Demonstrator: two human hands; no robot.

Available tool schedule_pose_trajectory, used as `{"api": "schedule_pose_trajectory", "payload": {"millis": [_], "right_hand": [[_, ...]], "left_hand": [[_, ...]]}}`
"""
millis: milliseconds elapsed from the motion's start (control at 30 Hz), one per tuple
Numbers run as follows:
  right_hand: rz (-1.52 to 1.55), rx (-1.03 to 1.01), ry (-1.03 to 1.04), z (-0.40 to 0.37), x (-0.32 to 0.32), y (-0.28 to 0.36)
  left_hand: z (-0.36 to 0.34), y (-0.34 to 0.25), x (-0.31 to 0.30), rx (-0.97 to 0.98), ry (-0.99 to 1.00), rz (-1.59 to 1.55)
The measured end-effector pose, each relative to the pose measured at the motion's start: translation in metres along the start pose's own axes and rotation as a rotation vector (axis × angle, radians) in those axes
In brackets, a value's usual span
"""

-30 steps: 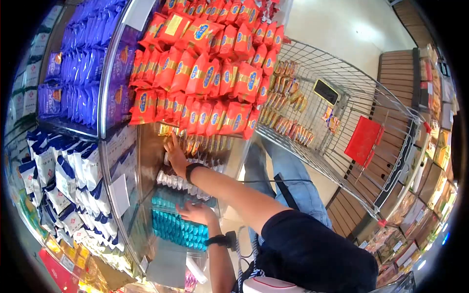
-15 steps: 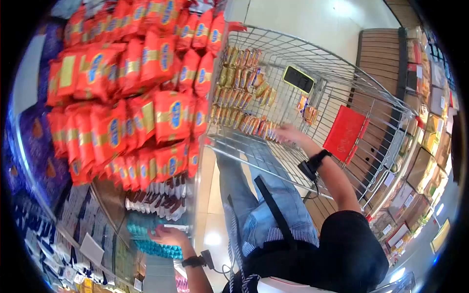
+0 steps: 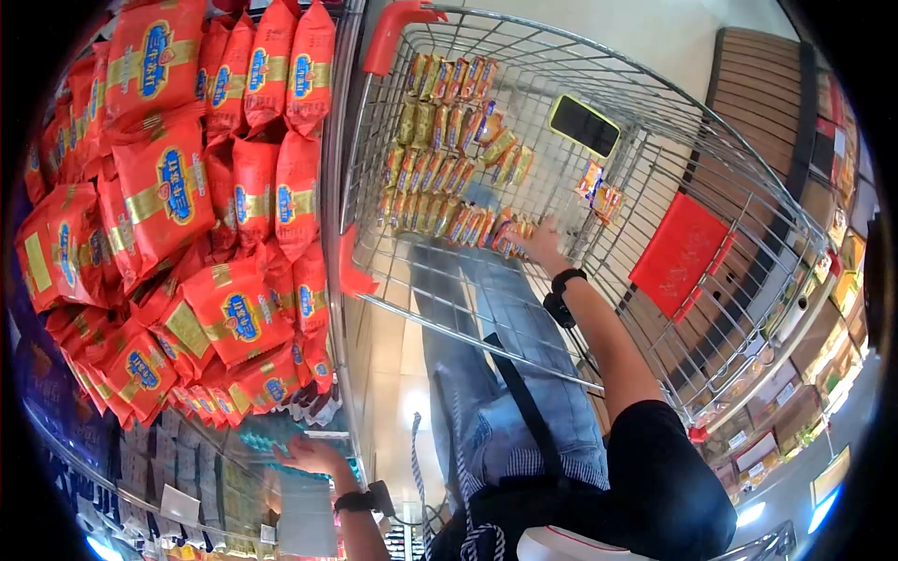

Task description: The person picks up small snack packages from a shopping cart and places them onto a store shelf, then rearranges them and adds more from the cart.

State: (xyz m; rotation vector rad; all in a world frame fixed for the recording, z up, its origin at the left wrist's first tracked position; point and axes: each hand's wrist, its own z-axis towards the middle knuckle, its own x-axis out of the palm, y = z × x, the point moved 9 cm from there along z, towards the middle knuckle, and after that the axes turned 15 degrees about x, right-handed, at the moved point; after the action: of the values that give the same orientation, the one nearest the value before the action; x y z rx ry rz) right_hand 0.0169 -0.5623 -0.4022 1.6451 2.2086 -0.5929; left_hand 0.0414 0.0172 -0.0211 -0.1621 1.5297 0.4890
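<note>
Right hand (image 3: 544,245) moved to cart packets (image 3: 509,227)

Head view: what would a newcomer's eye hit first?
Probably the red packets, heaped large across the left side. Next, the cart to their right, with its red panel and rows of small packets, the right hand by the near row's end. The left hand, open near the teal packets at lower left, likely draws less notice.
</note>
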Motion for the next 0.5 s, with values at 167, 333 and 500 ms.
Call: {"api": "schedule_pose_trajectory", "payload": {"millis": [167,333,500], "right_hand": [[0.05,-0.053,0.005,-0.017,-0.014,0.008],[-0.04,0.181,-0.047,-0.013,-0.006,0.016],[-0.006,0.271,0.027,-0.013,-0.005,0.025]], "left_hand": [[0.001,-0.003,-0.002,-0.023,0.013,-0.017],[-0.001,0.005,0.001,-0.041,0.023,-0.016],[0.001,-0.001,-0.001,-0.01,0.013,0.011]]}}
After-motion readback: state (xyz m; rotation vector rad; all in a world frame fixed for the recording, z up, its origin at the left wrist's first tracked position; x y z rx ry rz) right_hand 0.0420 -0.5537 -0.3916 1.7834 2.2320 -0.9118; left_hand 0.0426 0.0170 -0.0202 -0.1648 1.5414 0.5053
